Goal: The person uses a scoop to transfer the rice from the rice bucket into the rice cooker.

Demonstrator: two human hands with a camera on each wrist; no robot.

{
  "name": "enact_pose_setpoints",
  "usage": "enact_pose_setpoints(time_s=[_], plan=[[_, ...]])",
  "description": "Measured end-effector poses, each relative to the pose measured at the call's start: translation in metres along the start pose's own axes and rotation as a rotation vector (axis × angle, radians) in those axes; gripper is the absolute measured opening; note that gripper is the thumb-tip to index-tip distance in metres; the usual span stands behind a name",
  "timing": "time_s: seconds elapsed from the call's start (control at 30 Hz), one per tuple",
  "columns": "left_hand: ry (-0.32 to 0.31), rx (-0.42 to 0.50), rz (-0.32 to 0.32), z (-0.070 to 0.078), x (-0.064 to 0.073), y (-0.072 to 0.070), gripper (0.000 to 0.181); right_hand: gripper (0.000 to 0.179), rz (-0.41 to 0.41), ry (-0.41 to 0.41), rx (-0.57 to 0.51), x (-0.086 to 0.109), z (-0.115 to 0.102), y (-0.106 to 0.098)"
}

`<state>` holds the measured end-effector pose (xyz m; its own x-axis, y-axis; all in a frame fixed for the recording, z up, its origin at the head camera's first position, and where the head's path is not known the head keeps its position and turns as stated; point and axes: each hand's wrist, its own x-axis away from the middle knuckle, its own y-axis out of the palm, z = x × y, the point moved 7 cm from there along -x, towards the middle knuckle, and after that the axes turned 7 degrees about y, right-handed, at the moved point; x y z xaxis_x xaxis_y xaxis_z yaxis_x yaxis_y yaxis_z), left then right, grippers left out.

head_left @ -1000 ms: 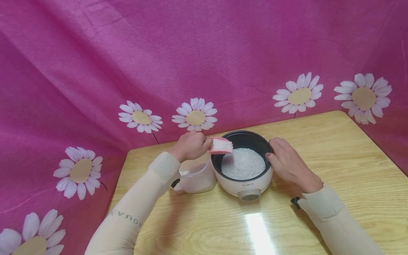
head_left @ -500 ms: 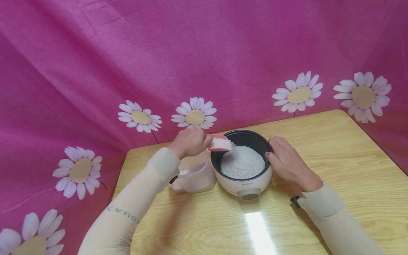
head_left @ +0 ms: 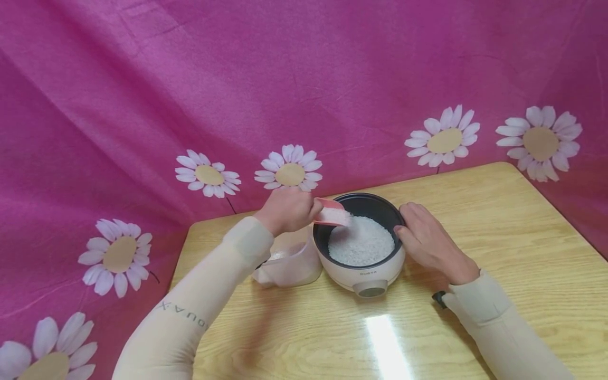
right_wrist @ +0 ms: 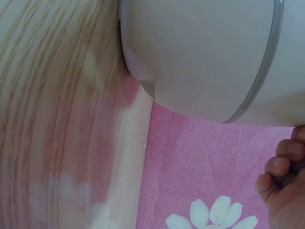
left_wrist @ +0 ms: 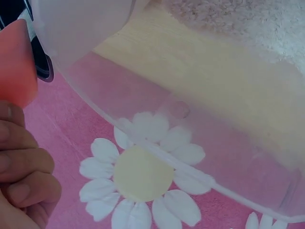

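My left hand (head_left: 291, 211) grips a pink scoop (head_left: 328, 205), its fingers curled round the handle. The scoop tips over the left rim of a white rice cooker (head_left: 332, 272), and rice (head_left: 334, 215) slides off its front. A heap of white rice (head_left: 361, 245) lies in the cooker's black pot. My right hand (head_left: 429, 243) holds the cooker's right side, thumb at the rim; in the right wrist view its curled fingers (right_wrist: 278, 166) meet the cooker's wall. Below my left hand stands a translucent container (head_left: 296, 269) with rice (left_wrist: 233, 24) inside, partly hidden by the left arm.
Both the cooker and the container stand on a wood-grain table (head_left: 309, 332), close beside each other. A magenta cloth (head_left: 332, 79) with printed daisies hangs behind the table and along its left and right sides.
My left hand has lifted slightly and the scoop has tipped further toward the pot, spilling rice into it. The heap in the pot looks a little larger. My right hand keeps its hold.
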<state>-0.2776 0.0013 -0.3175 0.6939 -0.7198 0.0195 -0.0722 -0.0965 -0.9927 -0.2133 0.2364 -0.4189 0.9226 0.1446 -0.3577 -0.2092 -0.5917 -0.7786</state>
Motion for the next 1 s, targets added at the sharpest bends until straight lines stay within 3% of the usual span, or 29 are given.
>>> enact_pose_setpoints(time_s=[0.23,0.47,0.77,1.0], plan=[[0.066,-0.087,0.102,0.009,0.000,-0.009,0.044,0.006,0.016,-0.017,-0.008,-0.001,-0.002,-0.001],[0.088,-0.149,0.147,0.012,0.002,-0.014,0.046,0.007,0.001,-0.005,-0.009,-0.001,-0.002,0.000],[0.150,-0.238,0.263,0.020,0.008,-0.022,0.047,0.007,0.004,0.000,-0.003,-0.001,-0.001,0.000],[0.136,-0.239,0.271,0.018,0.013,-0.027,0.045,0.008,-0.001,-0.002,-0.004,-0.001,-0.001,0.000]])
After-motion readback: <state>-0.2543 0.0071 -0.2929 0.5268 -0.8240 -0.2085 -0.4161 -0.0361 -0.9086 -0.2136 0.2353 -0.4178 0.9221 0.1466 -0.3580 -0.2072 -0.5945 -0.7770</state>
